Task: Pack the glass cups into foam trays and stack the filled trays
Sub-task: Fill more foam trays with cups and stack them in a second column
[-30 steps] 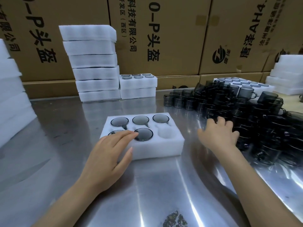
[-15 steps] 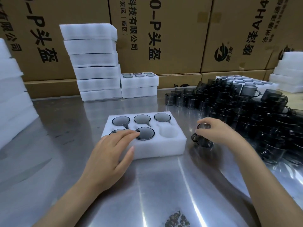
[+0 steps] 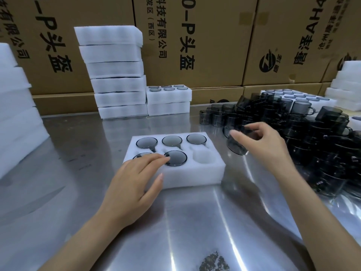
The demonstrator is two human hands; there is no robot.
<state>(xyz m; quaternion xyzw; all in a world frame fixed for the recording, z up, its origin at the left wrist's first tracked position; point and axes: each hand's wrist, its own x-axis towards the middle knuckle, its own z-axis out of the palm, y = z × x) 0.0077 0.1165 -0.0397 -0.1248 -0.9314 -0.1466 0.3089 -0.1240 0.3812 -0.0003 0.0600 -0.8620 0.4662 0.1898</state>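
1. The tray (image 3: pixel 175 173) lies on the steel table (image 3: pixel 78 192) and serves as the landmark here. Five of its six pockets hold cups, mouth down with flat bases showing; the near-right pocket (image 3: pixel 204 158) is empty.

2. The left hand (image 3: pixel 134 184) rests on the tray's near-left corner with fingers straight and relaxed, fingertips reaching towards the near-middle cup (image 3: pixel 175 157). It holds nothing; it probably steadies the light foam so the tray does not slide when a cup is pushed in.

3. The right hand (image 3: pixel 261 145) is just right of the tray, raised off the table, fingers and thumb curled round a smoky glass cup (image 3: pixel 237 144). The cup is tilted, likely being turned over to match the others.

4. The open pocket is the tray's nearest spot to that hand, so the carry is short. Each pocket has a side notch, presumably for the handle, so the cup likely needs rotating to line up.

5. The loose cup pile (image 3: pixel 312 137) sits right of the tray, within the right hand's reach.

6. Behind the tray, against the cartons (image 3: pixel 214 45), stand a tall tray stack (image 3: pixel 117 75) and a short stack (image 3: pixel 169 99) whose top tray shows cups; that is the probable home for this tray once full.
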